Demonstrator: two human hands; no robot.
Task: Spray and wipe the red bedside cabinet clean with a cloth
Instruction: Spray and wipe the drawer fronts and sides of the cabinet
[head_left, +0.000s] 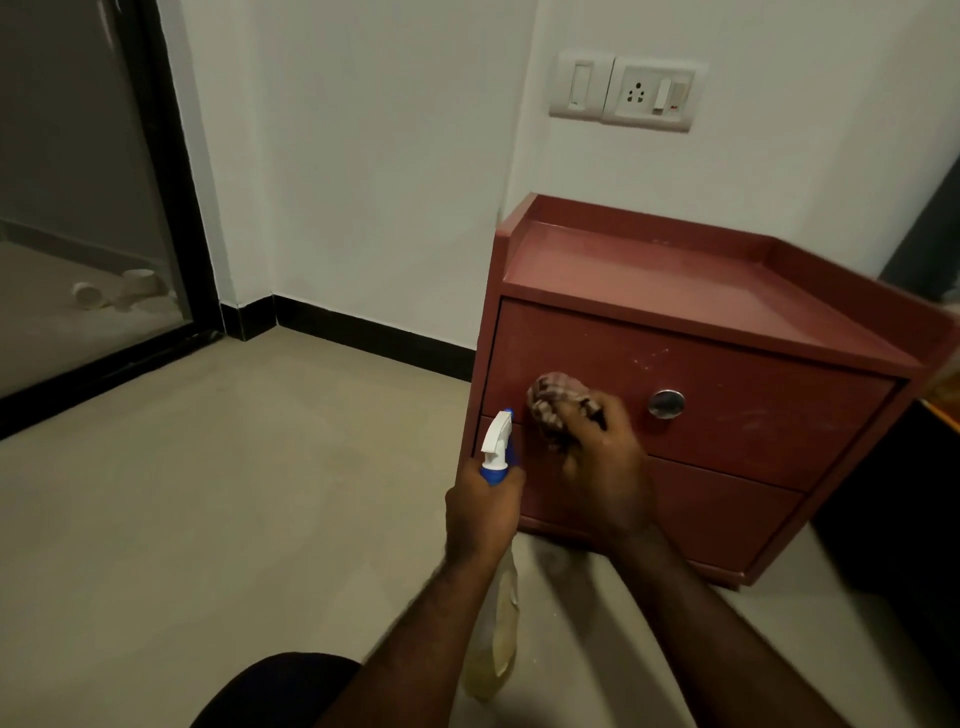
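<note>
While left hand (480, 512) holds bottle (497, 444), cloth (553, 402) touches cabinet (753, 436).

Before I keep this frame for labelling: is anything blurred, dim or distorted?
Head view: dim light; the right hand and cloth are motion-blurred against the cabinet; the spray bottle in the left hand smears lower down; the door frame bows from the wide lens; the knob glints.

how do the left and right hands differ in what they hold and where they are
The left hand grips a spray bottle by its neck, nozzle up; the right hand holds a checked cloth. The right hand presses its cloth against the red cabinet's top drawer, left of the knob; the left hand is lower, near the cabinet's left edge. Both are curled round something.
</note>
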